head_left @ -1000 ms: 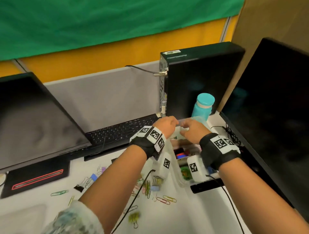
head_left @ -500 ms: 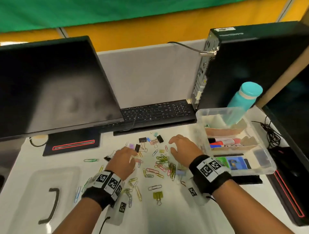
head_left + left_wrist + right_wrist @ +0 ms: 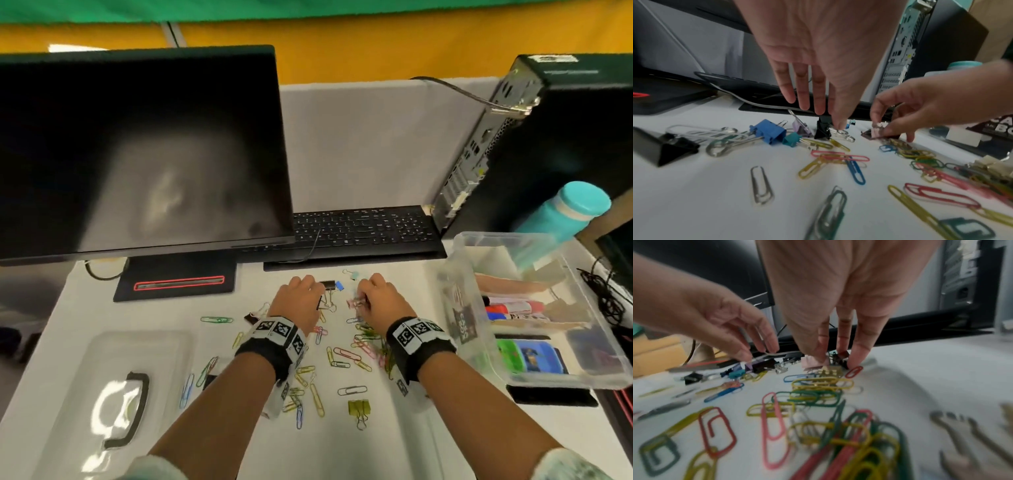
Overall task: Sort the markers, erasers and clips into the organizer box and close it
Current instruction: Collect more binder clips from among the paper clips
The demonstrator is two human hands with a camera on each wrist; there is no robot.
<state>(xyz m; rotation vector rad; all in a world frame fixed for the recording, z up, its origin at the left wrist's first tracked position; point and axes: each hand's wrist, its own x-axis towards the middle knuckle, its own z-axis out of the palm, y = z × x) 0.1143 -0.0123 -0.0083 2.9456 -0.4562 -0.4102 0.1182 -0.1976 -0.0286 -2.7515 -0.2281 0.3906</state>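
Both hands down over the far edge of a scatter of coloured wire paper clips [image 3: 346, 356] on the white desk [image 3: 376, 445], near the black keyboard [image 3: 363, 233]. Left hand [image 3: 298, 301] with fingers straight and slightly spread, one fingertip pressing the wire handle of a small black binder clip [image 3: 822, 131], nothing pinched. Right hand [image 3: 383, 301] with thumb and fingertips drawn together on a small pink binder clip [image 3: 812, 363]; firm pinch or mere touch hard to tell through the blur. Paper clips flat, long axes pointing every way. Clear plastic organizer box [image 3: 459, 308] open at right, long side running near to far. Red and blue markers [image 3: 510, 308] lying crosswise in a middle compartment, long axes left to right. Green and blue erasers [image 3: 527, 356] in the near compartment. Clear lid with black handle [image 3: 126, 407] flat at near left.
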